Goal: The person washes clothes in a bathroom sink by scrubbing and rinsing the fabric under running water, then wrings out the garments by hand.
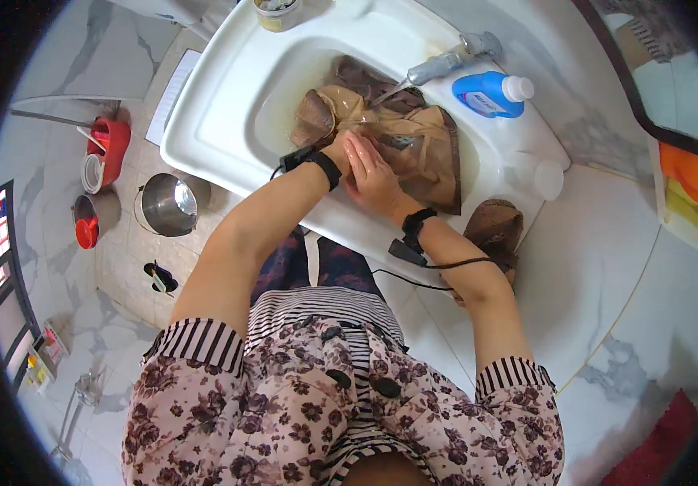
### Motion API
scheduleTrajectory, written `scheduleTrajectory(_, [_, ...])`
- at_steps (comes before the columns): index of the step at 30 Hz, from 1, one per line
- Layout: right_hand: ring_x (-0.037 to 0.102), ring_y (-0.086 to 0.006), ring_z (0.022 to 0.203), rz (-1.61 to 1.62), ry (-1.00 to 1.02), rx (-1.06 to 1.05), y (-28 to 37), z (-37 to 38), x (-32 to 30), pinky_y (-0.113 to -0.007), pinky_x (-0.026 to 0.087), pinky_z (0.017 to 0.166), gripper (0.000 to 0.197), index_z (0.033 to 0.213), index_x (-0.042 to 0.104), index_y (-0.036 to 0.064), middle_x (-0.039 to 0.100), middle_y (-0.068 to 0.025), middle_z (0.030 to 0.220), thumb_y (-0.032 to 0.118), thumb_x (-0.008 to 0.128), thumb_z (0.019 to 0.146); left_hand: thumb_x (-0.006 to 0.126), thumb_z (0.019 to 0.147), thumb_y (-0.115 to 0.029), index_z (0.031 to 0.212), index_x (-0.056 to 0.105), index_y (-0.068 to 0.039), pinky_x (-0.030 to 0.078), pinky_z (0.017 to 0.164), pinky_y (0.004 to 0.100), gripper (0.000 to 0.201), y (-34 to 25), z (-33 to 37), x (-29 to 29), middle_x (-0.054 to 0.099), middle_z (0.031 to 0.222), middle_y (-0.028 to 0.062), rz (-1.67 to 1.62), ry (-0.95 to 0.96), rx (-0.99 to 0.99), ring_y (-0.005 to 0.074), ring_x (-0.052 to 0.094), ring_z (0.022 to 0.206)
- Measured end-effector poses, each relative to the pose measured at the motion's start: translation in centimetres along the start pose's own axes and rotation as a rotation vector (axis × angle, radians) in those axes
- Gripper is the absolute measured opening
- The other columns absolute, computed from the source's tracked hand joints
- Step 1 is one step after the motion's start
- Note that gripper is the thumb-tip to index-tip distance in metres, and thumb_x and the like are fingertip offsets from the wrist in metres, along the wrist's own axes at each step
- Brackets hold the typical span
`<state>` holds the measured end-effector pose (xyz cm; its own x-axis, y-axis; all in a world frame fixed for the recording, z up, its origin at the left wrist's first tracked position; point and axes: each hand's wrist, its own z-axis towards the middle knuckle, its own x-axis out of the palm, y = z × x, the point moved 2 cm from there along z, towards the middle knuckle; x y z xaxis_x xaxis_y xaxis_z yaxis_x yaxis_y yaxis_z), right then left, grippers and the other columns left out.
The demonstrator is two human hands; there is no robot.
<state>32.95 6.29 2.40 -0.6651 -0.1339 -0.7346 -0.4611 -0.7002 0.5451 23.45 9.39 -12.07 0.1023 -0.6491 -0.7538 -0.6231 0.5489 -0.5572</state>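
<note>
Nearest the viewer, the person is wearing a floral top [284, 405] with striped cuffs. Black wrist straps [419, 220] are encircling both wrists. The left hand [338, 154] and the right hand [372, 174] are lying against each other over the sink. The right fingers are extending straight along the left hand, which they are partly covering; whether either hand is grasping fabric between the palms cannot be told. The wet brown cloth [438, 154] is lying crumpled in the basin of the white sink [211, 121], directly beneath and beyond the hands. A second brown cloth [495, 227] is resting at the right end of the sink, near the right forearm. Beyond the hands, a metal faucet [438, 68] is pointing over the cloth. A blue bottle [483, 95] with a white cap is lying beside the faucet. A round tub [278, 20] is standing on the far left rim. Farther down, on the floor to the left, a steel bucket [155, 209] is standing near a red container [116, 150].
</note>
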Motion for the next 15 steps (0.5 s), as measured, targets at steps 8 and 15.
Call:
scheduleTrajectory(8, [0.055,-0.0311,0.101,0.108,0.149,-0.06,-2.7,0.3,0.2,-0.046,0.037,0.097,0.046,0.106,0.055,0.0034,0.059,-0.0137,0.102,0.014,0.069,0.064,0.058,0.085,-0.029,0.123,0.054,-0.02,0.045,0.086,0.0543,0.039,-7.1,-3.1,-7.7,0.045,0.134,0.0075,0.031,-0.163,-0.028,0.0366,0.043,0.121])
scheduleTrajectory(15, [0.036,-0.0406,0.125,-0.115,0.228,0.308,-3.1,-4.9,-4.4,-0.057,0.033,0.098,0.076,0.131,0.041,0.0091,0.034,-0.0187,0.138,0.029,0.076,0.066,0.06,0.084,-0.033,0.126,0.052,-0.022,0.046,0.083,0.057,0.044,-8.6,-3.4,-8.1,0.037,0.143,0.0065,0.208,-0.145,-0.057,0.0388,0.039,0.124])
